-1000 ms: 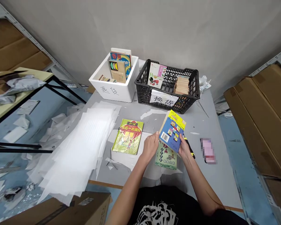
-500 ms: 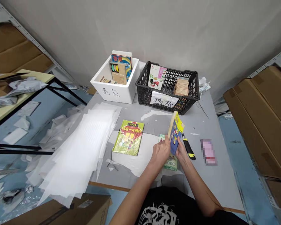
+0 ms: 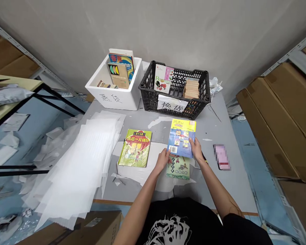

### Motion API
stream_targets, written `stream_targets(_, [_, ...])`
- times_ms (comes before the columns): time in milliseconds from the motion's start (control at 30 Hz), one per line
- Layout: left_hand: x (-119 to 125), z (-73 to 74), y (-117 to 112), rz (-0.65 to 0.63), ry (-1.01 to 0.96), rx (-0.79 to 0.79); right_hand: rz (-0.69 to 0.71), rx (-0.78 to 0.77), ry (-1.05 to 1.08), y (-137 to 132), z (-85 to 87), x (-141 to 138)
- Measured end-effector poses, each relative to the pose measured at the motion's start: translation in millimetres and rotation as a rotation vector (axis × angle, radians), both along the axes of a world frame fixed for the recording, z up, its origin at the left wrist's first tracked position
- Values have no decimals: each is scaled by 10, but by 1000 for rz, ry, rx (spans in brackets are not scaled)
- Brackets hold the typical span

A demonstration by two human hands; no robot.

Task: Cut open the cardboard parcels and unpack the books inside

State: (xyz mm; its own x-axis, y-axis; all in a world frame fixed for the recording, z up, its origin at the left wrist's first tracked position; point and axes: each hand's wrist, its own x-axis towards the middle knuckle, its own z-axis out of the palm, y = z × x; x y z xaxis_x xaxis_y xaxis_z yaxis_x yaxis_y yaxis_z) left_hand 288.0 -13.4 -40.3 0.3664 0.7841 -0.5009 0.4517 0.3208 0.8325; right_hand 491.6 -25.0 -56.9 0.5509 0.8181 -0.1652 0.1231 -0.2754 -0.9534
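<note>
Two hands on one book right now, and the action sits at the middle of the gray table [image 3: 220, 192]! The blue-and-yellow picture book [image 3: 181, 137] lies back cover up, barcode at its lower left corner, overlapping the top of a green book [image 3: 177, 169]. The left hand [image 3: 163, 160] meets the book's lower edge by the barcode, fingers bunched against it. The right hand [image 3: 196, 149] is at the lower right corner, fingers spread over the cover. Are they gripping or just steadying? Can't tell from this view, but both hands are touching it, and neither is clear of it.

The step in hand is plain: one book handled squarely over another, with both hands at its near edge. Just left of them, a yellow-green book [image 3: 135, 148] lies flat on a white foam sheet [image 3: 135, 173], and a big stack of foam sheets [image 3: 76, 160] spills over the table's left edge.

Along the back edge stand a white foam box [image 3: 112, 100] holding upright books and a black plastic crate [image 3: 149, 98] with books inside and a paper sign [image 3: 172, 104] on its front. Toward the right edge lies a pixelated pink object [image 3: 221, 157], blurred too heavily to name.
</note>
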Motion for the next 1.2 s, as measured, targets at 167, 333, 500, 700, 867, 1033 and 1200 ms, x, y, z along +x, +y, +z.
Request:
stream_targets(167, [89,-342,-198,85,219,29,-75,-73,51,-23,-330,42])
stream_targets(333, [113,-569,-382,149,361,-30,-131,-95,134,-98,-584,11])
stream_targets(500, [187,-688,-326,190,359,-112,-165,-90,188,-82,-664,5])
stream_targets(700, [153,-586,-465,263,146,-55,-144,-99,295,-24,-636,69])
stream_targets(867, [-145,-330,-657,414,63,-3,-131,-124,319,113,-671,153])
stream_targets(1033, [-761,-18,-690,581,-9,48,-147,-177,284,117,-679,154])
stream_targets(1200, [-1161,214,-583,651,-234,77,-169,-136,305,17,-519,-14])
